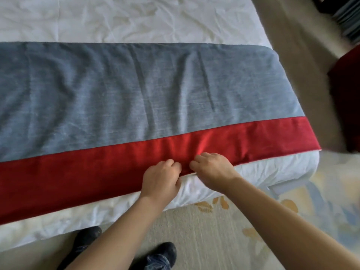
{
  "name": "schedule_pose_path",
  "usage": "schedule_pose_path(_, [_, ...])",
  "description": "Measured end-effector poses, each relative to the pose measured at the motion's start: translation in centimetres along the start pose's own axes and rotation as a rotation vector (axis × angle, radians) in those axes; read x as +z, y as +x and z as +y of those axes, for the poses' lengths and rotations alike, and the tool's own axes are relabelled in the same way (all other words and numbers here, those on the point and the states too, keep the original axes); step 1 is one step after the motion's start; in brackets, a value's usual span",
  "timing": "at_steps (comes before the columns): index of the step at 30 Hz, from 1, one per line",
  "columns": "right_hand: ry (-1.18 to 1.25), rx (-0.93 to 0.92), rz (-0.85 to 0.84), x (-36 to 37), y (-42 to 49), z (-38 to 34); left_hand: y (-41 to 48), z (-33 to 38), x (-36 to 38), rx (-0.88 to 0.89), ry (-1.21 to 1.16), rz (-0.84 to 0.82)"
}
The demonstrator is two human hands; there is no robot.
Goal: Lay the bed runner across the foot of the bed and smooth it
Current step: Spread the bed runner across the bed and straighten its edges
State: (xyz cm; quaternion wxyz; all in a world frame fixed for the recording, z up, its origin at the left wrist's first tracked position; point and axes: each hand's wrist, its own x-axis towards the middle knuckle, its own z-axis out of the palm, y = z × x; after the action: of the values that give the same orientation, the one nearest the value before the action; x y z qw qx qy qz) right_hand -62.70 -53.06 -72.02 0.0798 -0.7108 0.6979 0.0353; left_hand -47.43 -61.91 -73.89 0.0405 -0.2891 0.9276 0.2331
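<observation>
The bed runner point(120, 98) lies across the foot of the white bed point(116, 18). It is grey-blue with a red band along the near edge. Long creases run through the grey part near its middle and right. My left hand point(160, 178) and my right hand point(211, 170) sit side by side at the runner's near edge, fingers curled, each pinching the red band where it meets the white duvet. The runner's right end hangs over the bed's side.
A dark red seat point(346, 102) stands on the floor right of the bed. Pale patterned carpet point(233, 227) lies below the bed's foot. My dark shoes point(124, 248) stand close to the mattress edge.
</observation>
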Motion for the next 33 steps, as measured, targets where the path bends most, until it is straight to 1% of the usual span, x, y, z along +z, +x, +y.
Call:
schedule_pose_path(3, [-0.054, 0.058, -0.005, -0.4, -1.9, 3.8, 2.0, 2.8, 0.8, -0.015, -0.002, 0.031])
schedule_pose_path(6, [-0.069, 0.109, -0.017, -0.7, -4.1, 6.1, 3.1, 5.4, 1.5, -0.031, 0.031, -0.012])
schedule_pose_path(8, [-0.048, 0.089, -0.01, -0.4, -5.3, 6.5, 3.2, 6.4, 2.0, -0.052, 0.061, -0.038])
schedule_pose_path(11, [-0.021, 0.072, -0.003, 0.0, -6.1, 6.7, 3.2, 6.6, 2.3, -0.058, 0.061, -0.023])
schedule_pose_path(15, [0.031, 0.141, 0.022, 0.5, -7.2, 8.8, 4.0, 7.9, 2.9, 0.006, 0.018, -0.005])
schedule_pose_path(18, [0.003, 0.208, -0.013, 0.1, -8.6, 11.5, 5.5, 10.5, 3.8, 0.05, -0.025, 0.004])
schedule_pose_path(22, [-0.015, 0.328, -0.054, -0.1, -10.7, 14.6, 7.8, 13.8, 4.9, 0.082, -0.011, -0.02])
schedule_pose_path(25, [0.028, 0.307, -0.078, 0.0, -11.2, 14.3, 8.2, 14.1, 5.0, 0.093, -0.017, -0.069])
schedule_pose_path(29, [0.063, 0.285, -0.117, -0.1, -11.6, 15.5, 9.2, 13.9, 4.7, 0.18, -0.012, -0.118])
schedule_pose_path(31, [0.059, 0.319, -0.153, -0.2, -12.2, 17.1, 10.3, 14.6, 4.5, 0.218, -0.01, -0.125])
schedule_pose_path(33, [0.058, 0.369, -0.135, -0.4, -13.1, 18.7, 11.4, 16.1, 4.7, 0.249, -0.017, -0.124])
